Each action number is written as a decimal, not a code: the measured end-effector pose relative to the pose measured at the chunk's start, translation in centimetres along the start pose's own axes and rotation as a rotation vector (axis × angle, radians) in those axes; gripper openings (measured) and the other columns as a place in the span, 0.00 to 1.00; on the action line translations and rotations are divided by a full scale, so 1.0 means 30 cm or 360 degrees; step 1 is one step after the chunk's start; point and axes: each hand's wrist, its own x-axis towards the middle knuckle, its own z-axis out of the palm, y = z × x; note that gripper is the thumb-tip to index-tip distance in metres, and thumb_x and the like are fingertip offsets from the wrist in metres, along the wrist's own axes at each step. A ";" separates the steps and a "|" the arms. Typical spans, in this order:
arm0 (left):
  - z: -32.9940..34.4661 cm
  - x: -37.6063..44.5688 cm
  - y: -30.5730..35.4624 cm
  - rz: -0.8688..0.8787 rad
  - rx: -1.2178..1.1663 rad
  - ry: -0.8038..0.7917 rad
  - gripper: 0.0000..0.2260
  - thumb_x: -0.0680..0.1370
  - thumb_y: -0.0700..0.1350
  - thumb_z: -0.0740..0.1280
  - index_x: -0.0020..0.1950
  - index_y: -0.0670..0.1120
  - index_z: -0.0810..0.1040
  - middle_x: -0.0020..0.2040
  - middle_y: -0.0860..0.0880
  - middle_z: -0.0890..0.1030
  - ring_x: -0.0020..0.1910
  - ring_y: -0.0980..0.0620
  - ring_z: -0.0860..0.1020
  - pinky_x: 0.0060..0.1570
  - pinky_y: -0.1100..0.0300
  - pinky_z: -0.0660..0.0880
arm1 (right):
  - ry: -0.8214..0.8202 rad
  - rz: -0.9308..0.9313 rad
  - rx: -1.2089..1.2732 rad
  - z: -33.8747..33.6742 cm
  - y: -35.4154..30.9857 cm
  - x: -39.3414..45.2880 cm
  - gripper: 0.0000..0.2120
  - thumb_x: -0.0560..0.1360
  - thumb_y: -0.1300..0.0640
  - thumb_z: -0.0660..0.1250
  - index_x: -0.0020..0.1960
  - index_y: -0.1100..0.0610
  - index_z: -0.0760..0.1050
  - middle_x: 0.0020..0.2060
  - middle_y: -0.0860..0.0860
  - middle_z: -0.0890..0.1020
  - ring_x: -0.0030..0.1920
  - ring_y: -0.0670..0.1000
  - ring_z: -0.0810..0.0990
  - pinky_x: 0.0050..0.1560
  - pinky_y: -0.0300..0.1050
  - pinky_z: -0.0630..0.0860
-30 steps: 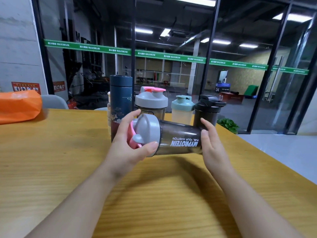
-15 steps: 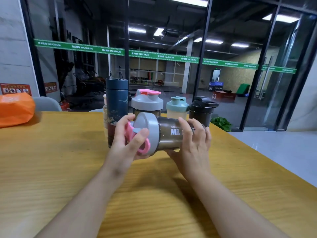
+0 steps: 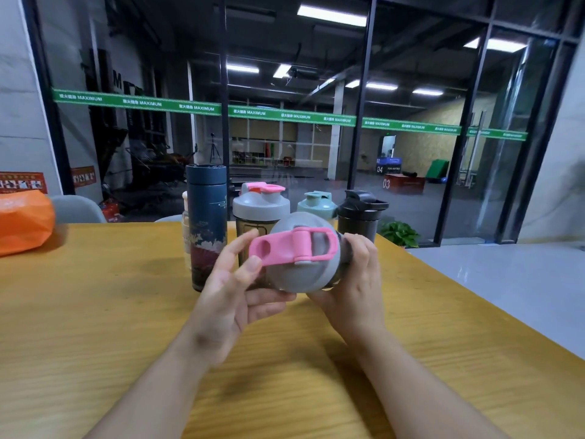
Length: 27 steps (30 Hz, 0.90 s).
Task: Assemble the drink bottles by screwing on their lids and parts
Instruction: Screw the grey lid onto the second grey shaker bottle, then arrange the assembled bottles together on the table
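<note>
Right hand (image 3: 354, 280) now wraps the shaker bottle (image 3: 343, 248) body; it has swung so its grey lid (image 3: 297, 274) faces the camera, no longer side-on. Left hand (image 3: 234, 289) fingers are loose, thumb touching the pink flip cap (image 3: 285, 245), palm under the lid. Bottle is held above the bench (image 3: 95, 312). Behind stand a blue flask (image 3: 207, 217), grey-lidded shaker (image 3: 261, 205), teal shaker (image 3: 316, 204), black shaker (image 3: 361, 213); orange bag (image 3: 22, 223) far left.

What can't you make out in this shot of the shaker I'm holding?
Head view only:
- Held shaker's body: hidden behind its grey lid and the right hand.
- How tightly the lid is screwed on: cannot tell.
- Cream bottle: mostly behind the blue flask.
- Orange bag: cut off by the left edge.
</note>
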 end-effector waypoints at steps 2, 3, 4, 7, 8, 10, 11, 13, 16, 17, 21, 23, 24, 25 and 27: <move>0.004 -0.003 -0.002 -0.0026 0.0043 0.0065 0.28 0.68 0.61 0.67 0.66 0.71 0.63 0.56 0.48 0.83 0.47 0.38 0.83 0.40 0.53 0.81 | 0.0000 0.0141 0.0111 -0.008 0.015 0.004 0.41 0.57 0.52 0.77 0.64 0.58 0.62 0.58 0.50 0.72 0.56 0.53 0.73 0.52 0.57 0.75; 0.008 -0.007 -0.008 -0.0033 0.0152 0.0117 0.26 0.71 0.62 0.65 0.66 0.72 0.60 0.57 0.49 0.83 0.48 0.40 0.84 0.42 0.51 0.81 | 0.0004 0.0230 0.0194 -0.021 0.013 0.007 0.40 0.58 0.52 0.77 0.64 0.58 0.62 0.56 0.46 0.71 0.54 0.49 0.73 0.51 0.53 0.76; 0.005 -0.009 -0.023 -0.0022 0.0315 0.0173 0.23 0.75 0.61 0.64 0.67 0.71 0.60 0.57 0.51 0.82 0.47 0.44 0.84 0.44 0.50 0.81 | 0.0009 0.0328 0.0277 -0.033 0.012 0.009 0.41 0.59 0.54 0.79 0.65 0.58 0.61 0.54 0.44 0.70 0.51 0.43 0.74 0.50 0.46 0.76; -0.007 -0.012 -0.073 0.0089 0.0854 0.0294 0.18 0.77 0.49 0.66 0.62 0.67 0.67 0.50 0.56 0.83 0.45 0.53 0.83 0.50 0.50 0.79 | 0.0006 0.0650 0.0452 -0.080 0.046 0.009 0.42 0.62 0.64 0.80 0.67 0.66 0.59 0.51 0.46 0.70 0.50 0.26 0.71 0.46 0.22 0.68; -0.013 -0.014 -0.087 0.0113 0.0985 0.0339 0.15 0.77 0.46 0.67 0.58 0.65 0.71 0.47 0.57 0.84 0.44 0.56 0.82 0.50 0.50 0.79 | 0.0004 0.0751 0.0461 -0.096 0.056 0.006 0.42 0.63 0.62 0.80 0.68 0.65 0.58 0.54 0.49 0.71 0.52 0.29 0.72 0.48 0.23 0.67; -0.021 -0.016 -0.103 0.0102 0.1154 0.0460 0.08 0.77 0.44 0.68 0.51 0.58 0.76 0.42 0.61 0.84 0.41 0.61 0.81 0.46 0.54 0.79 | 0.0030 0.0959 0.0500 -0.117 0.086 -0.004 0.43 0.64 0.56 0.79 0.70 0.58 0.57 0.61 0.50 0.71 0.58 0.42 0.72 0.55 0.34 0.68; -0.020 -0.019 -0.106 0.0083 0.1193 0.0502 0.06 0.77 0.43 0.68 0.47 0.56 0.78 0.40 0.61 0.84 0.40 0.62 0.81 0.43 0.57 0.78 | 0.0059 0.1062 0.0538 -0.127 0.098 -0.004 0.42 0.65 0.54 0.79 0.70 0.56 0.57 0.62 0.49 0.71 0.60 0.46 0.72 0.56 0.38 0.69; -0.019 -0.024 -0.114 0.0049 0.1262 0.0529 0.07 0.77 0.43 0.68 0.43 0.55 0.80 0.38 0.59 0.84 0.39 0.63 0.80 0.41 0.62 0.75 | 0.0148 0.1186 0.0567 -0.131 0.117 -0.005 0.41 0.65 0.53 0.78 0.71 0.53 0.58 0.63 0.48 0.72 0.62 0.48 0.72 0.61 0.45 0.71; -0.012 -0.028 -0.112 -0.0014 0.1331 0.0532 0.08 0.78 0.46 0.66 0.42 0.57 0.80 0.38 0.57 0.84 0.42 0.61 0.80 0.42 0.60 0.75 | 0.0193 0.1270 0.0566 -0.135 0.136 -0.007 0.42 0.64 0.50 0.78 0.71 0.50 0.60 0.63 0.49 0.72 0.63 0.49 0.73 0.65 0.52 0.72; -0.013 -0.029 -0.112 -0.0027 0.1339 0.0528 0.08 0.79 0.48 0.65 0.43 0.58 0.80 0.38 0.57 0.84 0.42 0.58 0.81 0.43 0.57 0.76 | 0.0200 0.1288 0.0564 -0.138 0.144 -0.011 0.43 0.63 0.49 0.78 0.71 0.50 0.60 0.64 0.49 0.71 0.63 0.49 0.72 0.65 0.53 0.72; -0.011 -0.027 -0.108 -0.0055 0.1369 0.0549 0.11 0.80 0.53 0.59 0.45 0.57 0.80 0.39 0.56 0.84 0.42 0.50 0.81 0.42 0.53 0.77 | 0.0216 0.1352 0.0576 -0.156 0.159 -0.008 0.42 0.64 0.49 0.78 0.72 0.51 0.61 0.65 0.49 0.71 0.64 0.48 0.72 0.66 0.52 0.71; -0.014 -0.028 -0.114 -0.0031 0.1358 0.0615 0.17 0.79 0.57 0.55 0.42 0.53 0.81 0.37 0.53 0.82 0.38 0.54 0.78 0.39 0.57 0.74 | 0.0233 0.1369 0.0581 -0.164 0.169 -0.010 0.42 0.63 0.47 0.78 0.72 0.50 0.61 0.64 0.49 0.72 0.63 0.49 0.73 0.65 0.53 0.72; -0.017 -0.028 -0.116 -0.0014 0.1350 0.0654 0.18 0.79 0.57 0.54 0.42 0.52 0.81 0.36 0.53 0.81 0.36 0.56 0.76 0.37 0.59 0.71 | 0.0233 0.1376 0.0573 -0.169 0.172 -0.009 0.42 0.63 0.46 0.77 0.71 0.50 0.62 0.65 0.49 0.72 0.64 0.49 0.73 0.65 0.54 0.72; -0.020 -0.024 -0.118 0.0003 0.1357 0.0683 0.18 0.80 0.56 0.54 0.44 0.51 0.80 0.37 0.54 0.79 0.38 0.57 0.76 0.36 0.61 0.69 | 0.0236 0.1384 0.0572 -0.173 0.177 -0.010 0.42 0.62 0.45 0.77 0.71 0.50 0.62 0.65 0.49 0.72 0.64 0.49 0.73 0.65 0.54 0.72; -0.033 -0.007 -0.134 0.0039 0.1383 0.0697 0.12 0.80 0.55 0.56 0.51 0.52 0.77 0.47 0.56 0.78 0.50 0.56 0.76 0.45 0.62 0.69 | 0.0224 0.1402 0.0583 -0.185 0.189 -0.015 0.41 0.64 0.46 0.77 0.71 0.50 0.62 0.65 0.49 0.72 0.64 0.49 0.73 0.65 0.52 0.72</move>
